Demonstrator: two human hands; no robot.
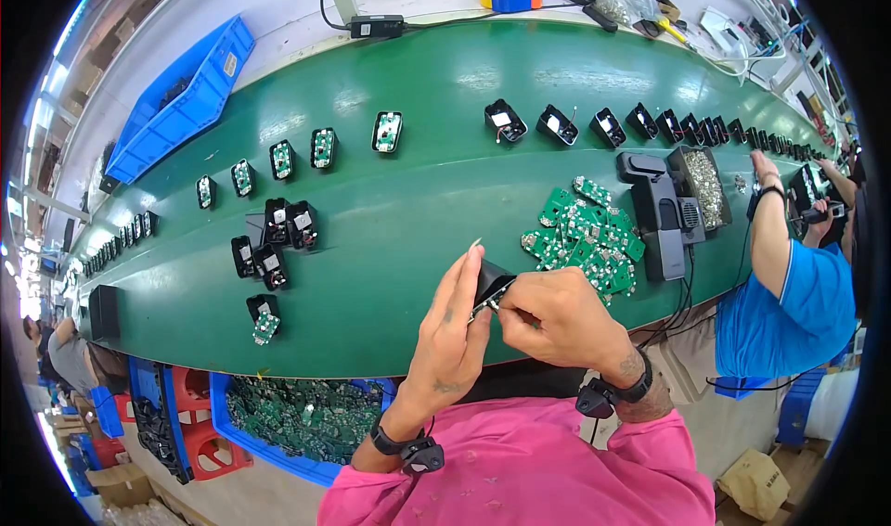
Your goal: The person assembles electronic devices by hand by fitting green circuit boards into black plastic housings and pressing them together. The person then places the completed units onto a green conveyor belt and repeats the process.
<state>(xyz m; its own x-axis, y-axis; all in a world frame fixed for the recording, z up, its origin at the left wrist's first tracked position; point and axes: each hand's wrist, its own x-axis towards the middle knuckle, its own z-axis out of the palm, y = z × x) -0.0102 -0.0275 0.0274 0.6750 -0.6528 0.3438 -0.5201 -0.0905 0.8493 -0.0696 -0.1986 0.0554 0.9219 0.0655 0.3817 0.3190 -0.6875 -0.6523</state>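
My left hand (445,331) grips a small black plastic housing (490,285) near the bench's front edge, its fingers stretched along the housing's side. Bent over the open end is my right hand (561,320), fingers closed in a pinch at the rim; what they hold is hidden. A bit of circuit board shows between the two hands. Just beyond my right hand lies a loose pile of green circuit boards (589,238). To the left, several black housings (277,229) stand in a cluster, with one more housing (263,305) nearer me, a board hanging out of it.
Rows of housings (323,146) line the green bench (399,211). A dark grey device (659,215) and a box of small metal parts (703,187) stand right. Blue bins (190,99) sit far left and, full of boards, below the bench (223,405). A co-worker (780,294) works at right.
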